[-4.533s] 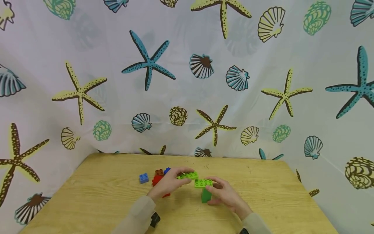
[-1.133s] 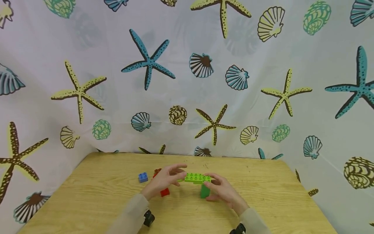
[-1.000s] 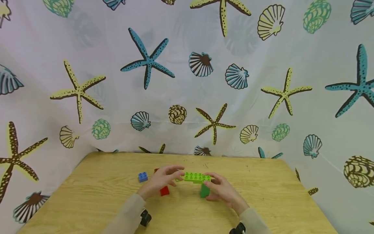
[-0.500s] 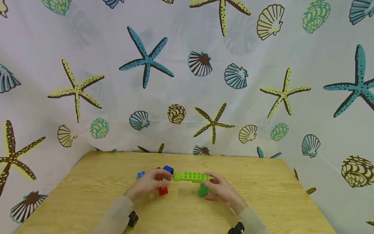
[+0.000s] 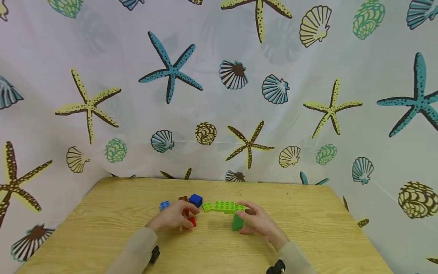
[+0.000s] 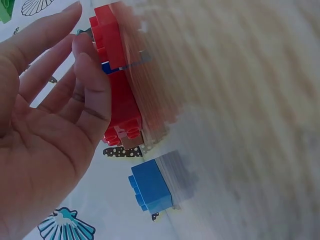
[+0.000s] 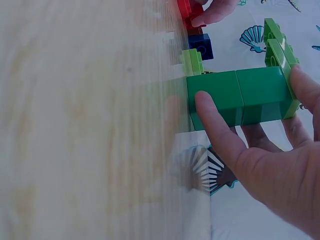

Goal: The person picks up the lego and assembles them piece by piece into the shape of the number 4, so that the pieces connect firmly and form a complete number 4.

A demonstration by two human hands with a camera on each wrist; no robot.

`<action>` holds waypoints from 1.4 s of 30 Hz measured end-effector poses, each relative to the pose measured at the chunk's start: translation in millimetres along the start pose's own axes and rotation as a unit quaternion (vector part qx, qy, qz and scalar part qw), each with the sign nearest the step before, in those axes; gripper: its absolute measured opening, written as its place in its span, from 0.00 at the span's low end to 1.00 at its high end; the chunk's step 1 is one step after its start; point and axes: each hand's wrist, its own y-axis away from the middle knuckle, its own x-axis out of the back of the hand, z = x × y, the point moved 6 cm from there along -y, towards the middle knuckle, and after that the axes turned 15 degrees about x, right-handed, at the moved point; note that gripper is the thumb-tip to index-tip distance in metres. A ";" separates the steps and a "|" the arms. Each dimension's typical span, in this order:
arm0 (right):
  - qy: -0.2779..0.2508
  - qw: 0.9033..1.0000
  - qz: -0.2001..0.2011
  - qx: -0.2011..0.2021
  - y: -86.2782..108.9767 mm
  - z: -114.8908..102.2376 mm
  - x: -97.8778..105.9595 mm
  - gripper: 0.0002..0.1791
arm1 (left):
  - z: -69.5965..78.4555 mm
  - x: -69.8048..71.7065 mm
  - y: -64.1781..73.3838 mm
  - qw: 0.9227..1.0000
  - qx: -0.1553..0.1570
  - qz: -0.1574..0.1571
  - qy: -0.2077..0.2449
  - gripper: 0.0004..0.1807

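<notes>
My right hand (image 5: 258, 220) holds a small tower of stacked dark green bricks (image 7: 235, 97), thumb on the near side and other fingers behind. Light green bricks (image 5: 224, 206) cap the tower and stick out to the left. My left hand (image 5: 174, 216) hovers at the red bricks (image 6: 122, 100), fingers bent loosely around them. In the left wrist view no firm grip shows; the red bricks are partly hidden behind the fingers. Just right of that hand lie a dark blue brick (image 5: 195, 200) and a small light green brick (image 5: 207, 206).
A lighter blue brick (image 5: 164, 205) lies left of the red ones, and a brown brick (image 5: 183, 198) sits behind them. All rest on a wooden table (image 5: 308, 224). A curtain (image 5: 219, 95) with sea-life prints hangs beyond its far edge.
Earlier my left hand held a light green brick; that brick now sits joined on the tower's top. The left hand let go and moved left to the red bricks. My right hand stayed at the tower.
</notes>
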 end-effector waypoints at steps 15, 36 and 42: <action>0.000 1.000 -0.004 0.002 -0.9 1.7 0.9 0.32 | 1.0 -0.5 -1.1 0.999 -0.013 -0.008 -0.037 0.24; 0.004 1.000 -0.008 -0.003 0.5 -1.4 0.6 0.33 | -0.4 -5.0 0.9 0.997 0.019 -0.023 -0.073 0.22; 0.002 1.000 -0.005 -0.007 0.2 -1.4 1.7 0.32 | 1.2 -6.7 -1.6 0.996 0.009 -0.032 -0.082 0.21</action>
